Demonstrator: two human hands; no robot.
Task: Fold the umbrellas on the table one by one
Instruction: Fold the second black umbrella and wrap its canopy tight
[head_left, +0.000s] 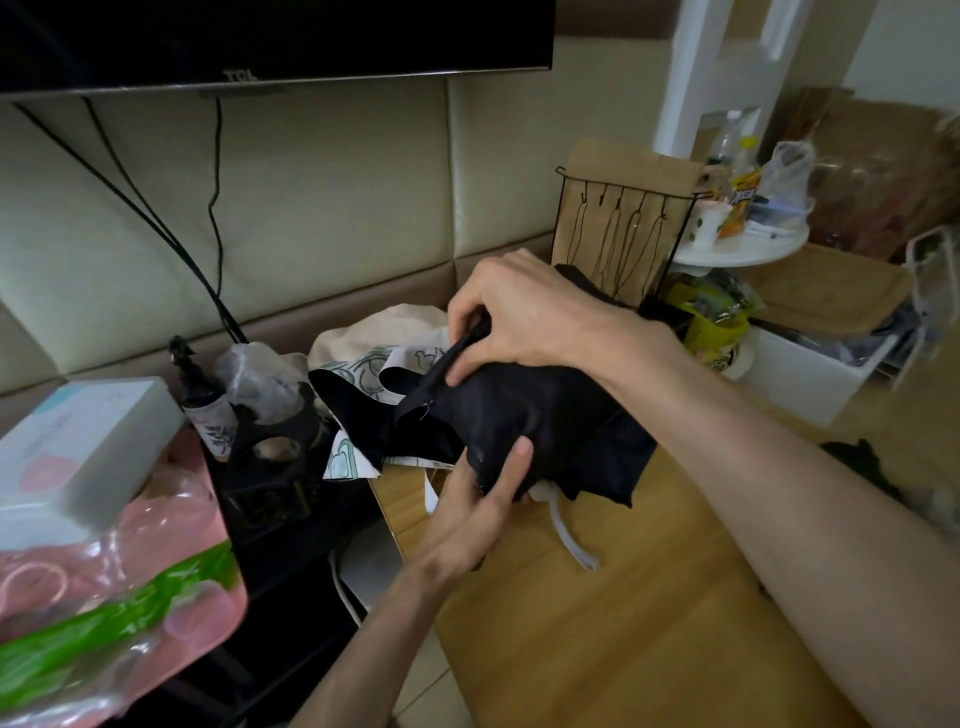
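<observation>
A black umbrella (550, 421) with a white patterned inner side hangs half bunched above the far left corner of the wooden table (623, 623). My left hand (478, 509) grips its lower end from beneath, thumb pressed on the black cloth. My right hand (524, 317) reaches over the top and pinches a fold of the canopy near its upper edge. Loose flaps (363, 410) of black and patterned cloth spill to the left. A white strap (571, 540) dangles under the bundle. The shaft and handle are hidden in the fabric.
A dark bottle (200, 395) and a black holder (275, 457) stand left of the table. Pink and green plastic packs (119, 597) and a white box (78, 441) fill the near left. A black wire rack (618, 234) and a white storage bin (810, 374) stand at the back right. A TV (260, 41) hangs above.
</observation>
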